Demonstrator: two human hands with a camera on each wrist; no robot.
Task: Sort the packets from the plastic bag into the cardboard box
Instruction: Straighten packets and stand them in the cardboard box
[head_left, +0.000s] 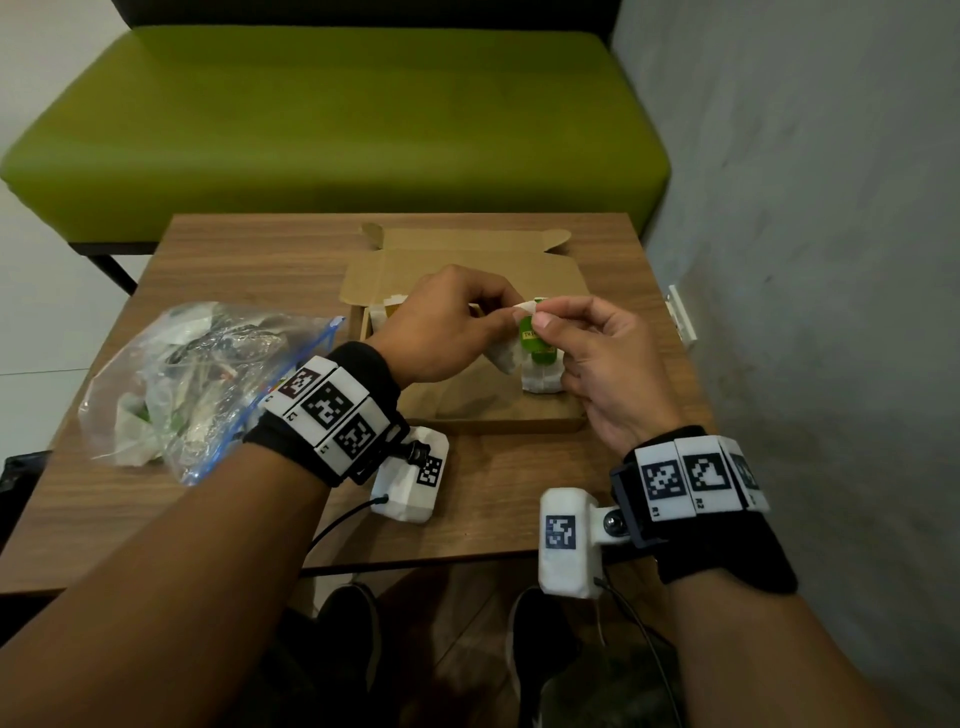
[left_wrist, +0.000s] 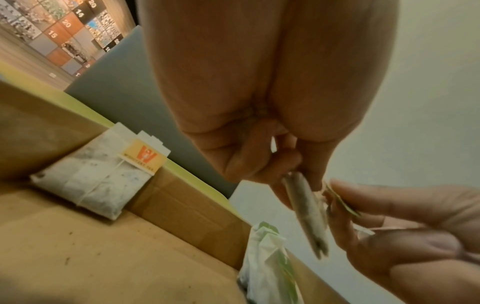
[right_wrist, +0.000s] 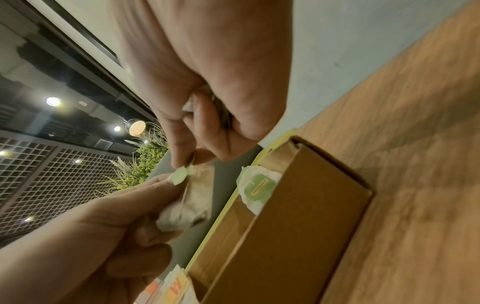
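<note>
Both hands pinch one tea packet (head_left: 506, 353) above the cardboard box (head_left: 493, 410): left hand (head_left: 441, 332) on the pouch, right hand (head_left: 597, 358) seemingly its green tag. Better lower them together beside the green packets (head_left: 543, 374).

Your two forearms reach forward and both hands meet in the middle. Your left hand (head_left: 441, 325) has its fingers curled, thumb and fingertips pinched together. Your right hand (head_left: 602, 353) pinches also, with its thumb on top.
</note>
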